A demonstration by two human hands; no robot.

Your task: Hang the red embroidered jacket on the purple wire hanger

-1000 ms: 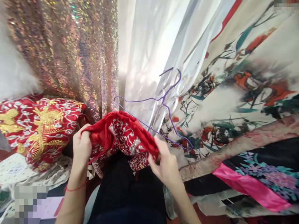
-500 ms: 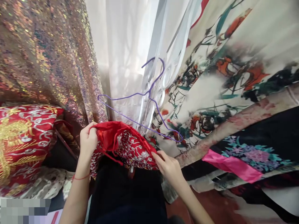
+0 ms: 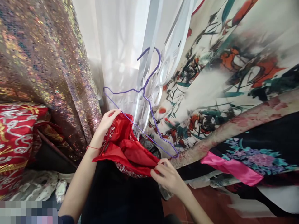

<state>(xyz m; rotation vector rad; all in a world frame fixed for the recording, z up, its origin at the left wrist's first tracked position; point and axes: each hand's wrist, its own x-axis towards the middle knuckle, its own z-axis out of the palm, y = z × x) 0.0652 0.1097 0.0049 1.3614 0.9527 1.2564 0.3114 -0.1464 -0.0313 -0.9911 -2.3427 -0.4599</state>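
Note:
A red satin-lined garment (image 3: pixel 137 152) with silver embroidery is stretched between my two hands, its opening facing up and showing the plain lining. My left hand (image 3: pixel 109 123) is closed on its left part, with fingertips beside the lower bar of a purple wire hanger (image 3: pixel 153 110). Whether those fingertips also grip the bar, I cannot tell. At the right end of the garment my right hand (image 3: pixel 167 174) pinches the edge. The hanger stands tilted above, hook up, and its lower bar crosses the far side of the red fabric.
Sequinned gold-pink cloth (image 3: pixel 51 62) hangs at the left above a red embroidered piece (image 3: pixel 16 140). White openwork strips (image 3: pixel 149 40) hang behind the hanger. Floral-printed fabric (image 3: pixel 205 84) fills the right, with a pink ribbon (image 3: pixel 233 169) on black flowered cloth.
My left hand has moved right and up to the hanger's bar with the fabric. The garment's opening has spread, showing more red lining. My right hand has dropped slightly, and the hanger has shifted in view.

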